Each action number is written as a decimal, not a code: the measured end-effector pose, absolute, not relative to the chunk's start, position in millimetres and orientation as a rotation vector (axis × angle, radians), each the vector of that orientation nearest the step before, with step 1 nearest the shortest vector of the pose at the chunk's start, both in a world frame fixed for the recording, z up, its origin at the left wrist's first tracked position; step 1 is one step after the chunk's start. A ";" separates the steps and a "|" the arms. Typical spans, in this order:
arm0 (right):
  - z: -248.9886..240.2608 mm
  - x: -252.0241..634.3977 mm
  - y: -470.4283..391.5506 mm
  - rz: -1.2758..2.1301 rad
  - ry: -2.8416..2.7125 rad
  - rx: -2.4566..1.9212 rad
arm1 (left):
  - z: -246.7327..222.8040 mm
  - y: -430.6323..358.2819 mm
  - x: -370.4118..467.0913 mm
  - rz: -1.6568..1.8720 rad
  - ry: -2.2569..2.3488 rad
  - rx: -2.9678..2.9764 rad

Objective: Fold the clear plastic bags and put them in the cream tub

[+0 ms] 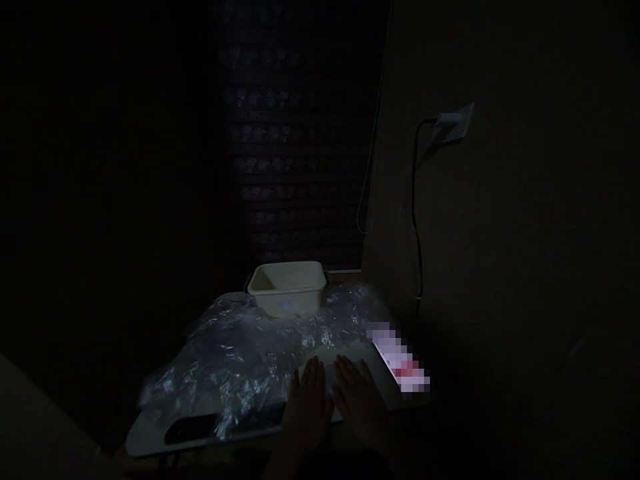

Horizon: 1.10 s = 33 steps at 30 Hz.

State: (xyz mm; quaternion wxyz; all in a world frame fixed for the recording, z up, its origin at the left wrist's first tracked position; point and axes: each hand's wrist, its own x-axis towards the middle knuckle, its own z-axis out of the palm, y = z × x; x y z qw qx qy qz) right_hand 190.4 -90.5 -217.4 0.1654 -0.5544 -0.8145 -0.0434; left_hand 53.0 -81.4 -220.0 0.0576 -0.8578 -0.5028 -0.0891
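Note:
Both hands rest side by side at the front of a pale table (150, 433), in very dim light. My left hand (307, 403) lies palm down with its fingers stretched forward, close to the crumpled clear plastic bags (235, 353). Just beside it, my right hand (357, 393) is also palm down, fingers extended and thumb apart. Beneath the fingertips is a pale flat surface; whether something thin lies there I cannot tell. To the right of my right hand sits a lit, pixelated phone-like screen (393, 353).
A cream plastic tub (287, 297) with dark handles stands at the back of the table among the plastic. A dark slot (190, 429) marks the front left. A black cable (415, 200) hangs from a wall outlet (457, 123). Behind are dark blinds (300, 167).

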 end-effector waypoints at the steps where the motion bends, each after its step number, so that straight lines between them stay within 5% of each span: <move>1: -217.5 190.3 -90.3 -0.123 -2.318 -1.582 | -219.8 -81.7 53.0 -0.275 -1.525 -2.598; 33: -226.9 199.0 -88.1 -0.217 -2.322 -1.566 | -222.6 -80.9 51.7 -0.267 -1.504 -2.581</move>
